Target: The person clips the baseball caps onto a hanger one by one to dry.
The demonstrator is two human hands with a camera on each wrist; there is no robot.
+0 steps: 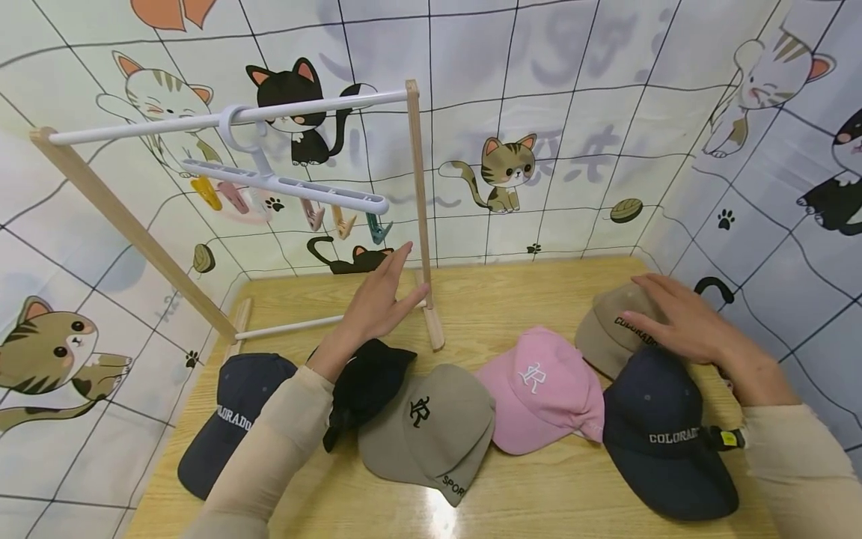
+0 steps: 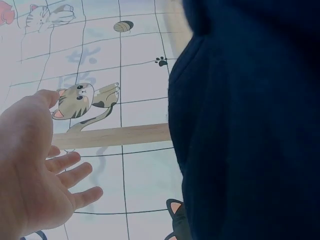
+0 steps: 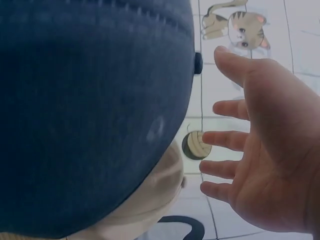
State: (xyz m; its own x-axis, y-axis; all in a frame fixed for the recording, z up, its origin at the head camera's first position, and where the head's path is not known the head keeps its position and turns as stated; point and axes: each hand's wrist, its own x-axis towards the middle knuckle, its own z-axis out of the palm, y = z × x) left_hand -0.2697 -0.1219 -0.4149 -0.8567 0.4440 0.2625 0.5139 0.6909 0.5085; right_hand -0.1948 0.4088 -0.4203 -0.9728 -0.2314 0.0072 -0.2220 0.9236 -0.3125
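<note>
My left hand [image 1: 377,303] holds nothing; its fingers are extended over the table near the rack's right post, just beyond a black cap [image 1: 370,382]. In the left wrist view dark cloth [image 2: 250,125] fills the right side, apart from the hand. My right hand [image 1: 694,329], fingers straight and spread, overlaps a beige COLORADO cap [image 1: 595,329] in the head view, behind a navy COLORADO cap [image 1: 656,404]. The right wrist view shows that navy cap [image 3: 90,125] large and near, with a gap between it and the fingers [image 3: 225,141].
A pink cap [image 1: 539,404], a taupe cap [image 1: 438,427] and another navy cap [image 1: 249,382] lie on the wooden table [image 1: 525,296]. At the left a rack [image 1: 422,202] carries a white hanger [image 1: 283,183] with several coloured clips. Cat-patterned walls [image 1: 572,82] enclose the table's back and sides.
</note>
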